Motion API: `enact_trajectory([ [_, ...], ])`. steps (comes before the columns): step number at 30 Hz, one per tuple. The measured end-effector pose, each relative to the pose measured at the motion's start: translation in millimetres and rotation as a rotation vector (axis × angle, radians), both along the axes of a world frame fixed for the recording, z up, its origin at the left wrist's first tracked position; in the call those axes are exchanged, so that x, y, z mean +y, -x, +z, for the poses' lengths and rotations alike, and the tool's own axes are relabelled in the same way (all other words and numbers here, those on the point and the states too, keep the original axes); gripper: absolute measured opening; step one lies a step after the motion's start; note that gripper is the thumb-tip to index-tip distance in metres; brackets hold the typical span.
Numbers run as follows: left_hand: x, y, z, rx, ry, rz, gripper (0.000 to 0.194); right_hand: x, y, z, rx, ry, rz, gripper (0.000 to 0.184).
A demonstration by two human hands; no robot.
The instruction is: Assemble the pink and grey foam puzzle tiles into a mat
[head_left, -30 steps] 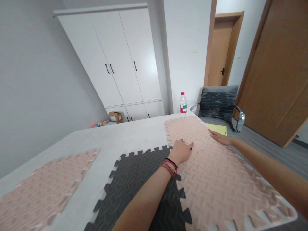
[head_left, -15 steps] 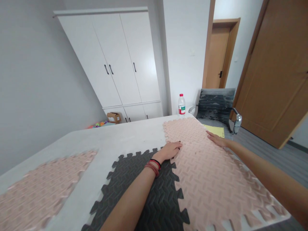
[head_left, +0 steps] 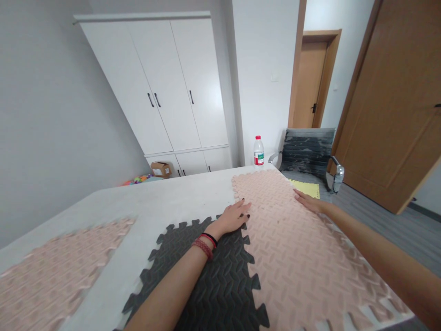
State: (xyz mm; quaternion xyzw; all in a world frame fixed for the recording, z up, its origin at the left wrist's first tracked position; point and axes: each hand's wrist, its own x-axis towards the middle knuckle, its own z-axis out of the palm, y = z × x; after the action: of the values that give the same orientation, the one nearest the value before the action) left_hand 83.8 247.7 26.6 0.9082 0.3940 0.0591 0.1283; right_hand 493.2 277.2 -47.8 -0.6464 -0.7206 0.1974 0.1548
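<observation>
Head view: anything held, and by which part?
Nothing is held: the left hand rests over the black mat and right-side pink mat, the right hand at that mat's outer edge.

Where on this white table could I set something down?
The white table is bare in a strip between the left pink mat and dark mat, and beyond the dark mat, left of the right pink mat. The right is crowded: left hand where those last two mats meet, right hand near the edge, bottle at the far end.

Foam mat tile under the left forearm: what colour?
The foam mat tile is dark grey; head view.
</observation>
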Motion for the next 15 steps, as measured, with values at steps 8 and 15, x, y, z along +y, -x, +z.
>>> enact_trajectory([
  [8, -17.7, 53.6, 21.1, -0.02, 0.007, 0.042, 0.052, 2.9, -2.1, -6.2, 0.037, -0.012, -0.015, 0.092],
  [15, -63.1, 170.0, 59.1, 0.006, 0.027, 0.29, 0.041, 9.6, -10.0, -15.1, 0.053, -0.003, 0.013, 0.091],
])
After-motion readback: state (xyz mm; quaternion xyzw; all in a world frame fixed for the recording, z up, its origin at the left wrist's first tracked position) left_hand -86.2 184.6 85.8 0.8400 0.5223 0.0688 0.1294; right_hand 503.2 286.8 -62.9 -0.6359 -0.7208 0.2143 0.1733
